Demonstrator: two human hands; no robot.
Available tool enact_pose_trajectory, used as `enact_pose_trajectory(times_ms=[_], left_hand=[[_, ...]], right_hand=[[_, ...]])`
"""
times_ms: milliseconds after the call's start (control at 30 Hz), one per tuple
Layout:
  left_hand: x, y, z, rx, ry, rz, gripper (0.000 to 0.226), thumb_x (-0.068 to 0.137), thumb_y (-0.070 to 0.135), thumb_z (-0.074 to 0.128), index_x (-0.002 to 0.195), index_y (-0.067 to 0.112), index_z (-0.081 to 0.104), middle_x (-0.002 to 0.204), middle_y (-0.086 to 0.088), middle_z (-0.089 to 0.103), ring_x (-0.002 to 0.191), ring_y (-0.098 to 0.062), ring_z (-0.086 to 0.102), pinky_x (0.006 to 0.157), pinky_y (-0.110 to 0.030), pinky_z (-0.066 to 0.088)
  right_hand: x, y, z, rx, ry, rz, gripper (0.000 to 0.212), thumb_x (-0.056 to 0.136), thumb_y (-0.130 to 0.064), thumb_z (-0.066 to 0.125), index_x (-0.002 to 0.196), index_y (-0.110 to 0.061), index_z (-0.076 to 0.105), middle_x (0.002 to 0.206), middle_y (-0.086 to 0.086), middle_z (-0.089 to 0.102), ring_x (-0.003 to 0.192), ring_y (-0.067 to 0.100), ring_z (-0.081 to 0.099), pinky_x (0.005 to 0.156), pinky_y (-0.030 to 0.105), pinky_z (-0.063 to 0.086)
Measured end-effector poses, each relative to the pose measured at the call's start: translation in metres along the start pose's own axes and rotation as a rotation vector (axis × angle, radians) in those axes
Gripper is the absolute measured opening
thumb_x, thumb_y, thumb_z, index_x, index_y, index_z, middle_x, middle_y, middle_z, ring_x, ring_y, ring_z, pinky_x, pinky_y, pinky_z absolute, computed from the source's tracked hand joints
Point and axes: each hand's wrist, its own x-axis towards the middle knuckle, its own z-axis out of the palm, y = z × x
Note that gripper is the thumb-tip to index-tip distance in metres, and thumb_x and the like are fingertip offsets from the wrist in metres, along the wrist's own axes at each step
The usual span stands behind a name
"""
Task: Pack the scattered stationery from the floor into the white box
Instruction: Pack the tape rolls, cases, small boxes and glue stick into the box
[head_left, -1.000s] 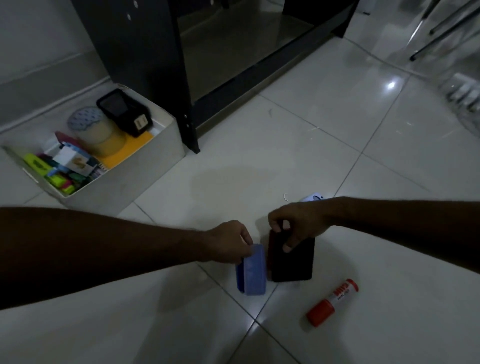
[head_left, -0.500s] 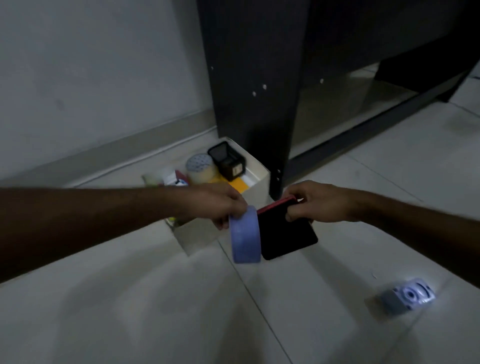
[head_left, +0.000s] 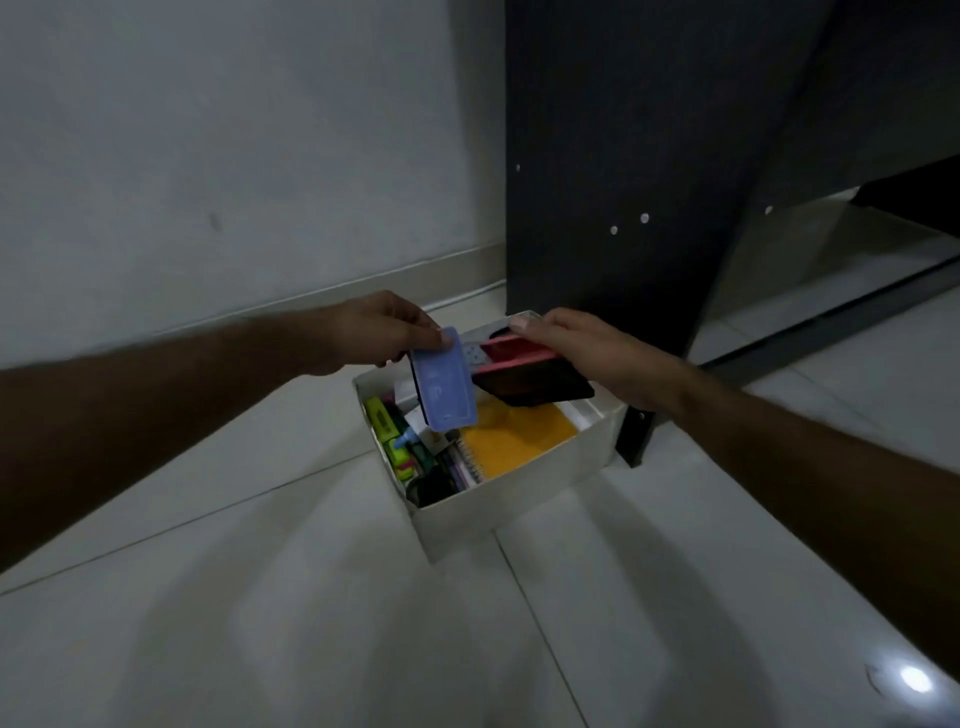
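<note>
Left hand: our left hand (head_left: 382, 332) pinches the top end of the flat blue rectangular eraser block (head_left: 444, 387), hung over the box's left half for release.
Right hand: our right hand (head_left: 587, 353) grips the black notebook with pink edge (head_left: 535, 376), tilted flat above the far right corner.
White cardboard box (head_left: 519, 512): on the floor tiles, yellow spiral pad (head_left: 514, 439) showing; we judge both items ready to drop.

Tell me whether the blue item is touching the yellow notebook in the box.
Cannot tell. In the head view the blue item in the left hand overlaps the yellow notebook; no gap or contact shows.
</note>
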Motion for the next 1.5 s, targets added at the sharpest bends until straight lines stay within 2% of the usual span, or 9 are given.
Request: enact_pose_trajectory(times_ms=[100,200,400,700,900,1000,1233,1367,1500], left_hand=[[0.006,-0.014,-0.002,-0.025,0.057,-0.032,0.036,0.086,0.047,0.068,0.100,0.015,0.075,0.079,0.001,0.062,0.067,-0.012,0.049,0.059,-0.024,0.039],[0.008,-0.027,-0.002,-0.045,0.076,-0.044,0.034,0.087,0.045,0.067,0.097,0.013,0.075,0.073,0.006,0.062,0.066,-0.009,0.051,0.058,-0.023,0.038],[0.011,-0.047,-0.001,-0.066,0.066,-0.071,0.034,0.086,0.046,0.067,0.098,0.016,0.075,0.078,0.006,0.066,0.069,-0.006,0.054,0.059,-0.022,0.040],[0.025,-0.051,0.009,-0.067,0.053,-0.067,0.035,0.086,0.046,0.068,0.101,0.015,0.075,0.081,0.005,0.068,0.063,-0.001,0.056,0.054,-0.017,0.042],[0.029,-0.056,0.012,-0.074,0.044,-0.056,0.034,0.084,0.048,0.068,0.099,0.017,0.075,0.084,0.006,0.070,0.067,-0.002,0.058,0.056,-0.016,0.042],[0.029,-0.061,0.011,-0.075,0.033,-0.072,0.036,0.084,0.049,0.068,0.099,0.017,0.075,0.086,0.005,0.071,0.072,-0.006,0.059,0.060,-0.020,0.042],[0.027,-0.062,0.015,-0.114,-0.013,-0.078,0.037,0.085,0.045,0.069,0.102,0.013,0.074,0.094,-0.004,0.076,0.075,-0.010,0.066,0.057,-0.019,0.050],[0.027,-0.059,0.023,-0.107,-0.039,-0.069,0.037,0.084,0.046,0.070,0.101,0.013,0.074,0.097,-0.010,0.075,0.079,-0.016,0.066,0.068,-0.029,0.054],[0.026,-0.045,0.031,-0.131,-0.069,-0.066,0.053,0.069,0.060,0.074,0.102,0.018,0.072,0.101,-0.017,0.071,0.076,-0.019,0.061,0.071,-0.036,0.053]], right_hand=[[0.026,0.010,0.016,-0.189,-0.021,-0.023,0.033,0.085,-0.053,0.065,0.097,-0.022,0.067,0.099,0.003,0.071,0.093,0.021,0.070,0.078,0.038,0.060],[0.038,0.019,0.025,-0.441,-0.181,-0.039,0.023,0.087,-0.038,0.069,0.109,-0.029,0.065,0.109,-0.004,0.065,0.097,0.017,0.064,0.079,0.030,0.056],[0.047,0.035,0.018,-0.705,-0.337,-0.033,0.064,0.078,-0.033,0.078,0.137,-0.036,0.053,0.131,-0.004,0.052,0.111,0.015,0.056,0.088,0.029,0.056],[0.055,0.030,0.019,-0.772,-0.455,-0.004,0.054,0.076,-0.025,0.079,0.126,-0.033,0.062,0.125,-0.007,0.055,0.107,0.013,0.058,0.082,0.023,0.054],[0.063,0.033,0.030,-0.811,-0.516,0.035,0.039,0.070,-0.026,0.084,0.107,-0.027,0.070,0.095,-0.010,0.068,0.089,0.012,0.068,0.077,0.029,0.058],[0.065,0.042,0.046,-0.892,-0.497,-0.035,0.048,0.061,-0.040,0.089,0.104,-0.031,0.069,0.100,-0.010,0.066,0.088,0.012,0.065,0.069,0.026,0.054],[0.063,0.069,0.068,-0.881,-0.474,-0.178,0.059,0.077,-0.035,0.080,0.132,-0.027,0.059,0.125,-0.002,0.063,0.109,0.017,0.060,0.091,0.035,0.053],[0.061,0.070,0.068,-0.973,-0.342,-0.316,0.048,0.071,-0.046,0.078,0.116,-0.036,0.067,0.108,-0.009,0.068,0.101,0.016,0.059,0.080,0.028,0.047],[0.056,0.058,0.046,-0.470,-0.151,-0.227,0.035,0.079,-0.034,0.076,0.112,-0.027,0.068,0.106,-0.009,0.070,0.099,0.008,0.066,0.078,0.021,0.055]])
